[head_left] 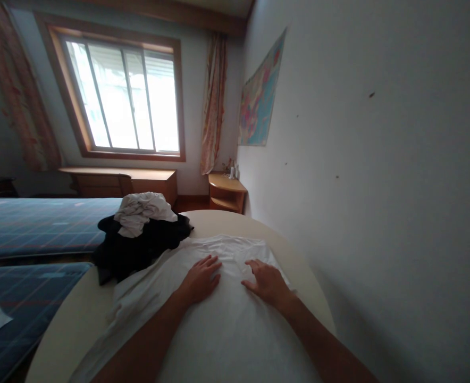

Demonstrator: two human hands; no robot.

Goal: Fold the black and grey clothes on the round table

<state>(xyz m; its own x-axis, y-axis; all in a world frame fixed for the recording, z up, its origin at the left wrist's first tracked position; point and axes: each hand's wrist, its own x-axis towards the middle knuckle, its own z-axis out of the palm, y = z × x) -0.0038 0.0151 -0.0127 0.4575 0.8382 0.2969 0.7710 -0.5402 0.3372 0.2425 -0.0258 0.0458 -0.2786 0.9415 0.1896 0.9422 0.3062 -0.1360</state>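
Note:
A white cloth garment (227, 330), which looks like a shirt, lies spread over a round cream table (294, 250). Its far edge shows small wrinkles, and its left part falls in folds. My left hand (201, 279) rests on the garment with fingers stretched out and apart. To its right, my right hand (267, 282) is over the same cloth, fingers spread and slightly bent; whether all its fingertips touch the fabric I cannot tell. Neither hand grips anything.
Black clothing (139, 244) with a crumpled light-coloured cloth (145, 210) on top is heaped at the table's far left edge. Blue plaid mattresses (51, 226) lie to the left. A white wall (378, 213) stands close on the right. A wooden corner shelf (227, 183) is beyond.

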